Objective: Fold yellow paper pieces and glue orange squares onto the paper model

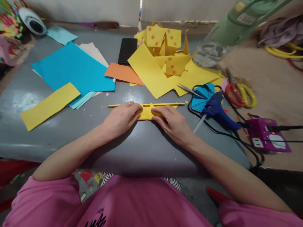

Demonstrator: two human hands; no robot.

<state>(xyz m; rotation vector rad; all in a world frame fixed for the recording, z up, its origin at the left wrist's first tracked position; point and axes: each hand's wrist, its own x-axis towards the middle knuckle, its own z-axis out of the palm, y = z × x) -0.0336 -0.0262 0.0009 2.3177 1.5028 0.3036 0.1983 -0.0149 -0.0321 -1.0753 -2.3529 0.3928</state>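
Observation:
Between my hands lies a folded piece of yellow paper (147, 114), its long narrow upper edge reaching out past both sides. My left hand (124, 118) grips its left part with thumb and fingers closed. From the other side my right hand (171, 121) pinches the right part the same way. The fingertips hide some of the folds. Beyond them stand folded yellow paper shapes with orange squares (163, 39), resting among flat yellow sheets (151, 72).
Blue sheets (73, 67), a yellow strip (50, 105), an orange piece (124, 73) and a phone (127, 50) lie left and behind. A blue glue gun (219, 112) with cords, scissors (236, 90), a purple power box (267, 134) and a green bottle (233, 28) are at right.

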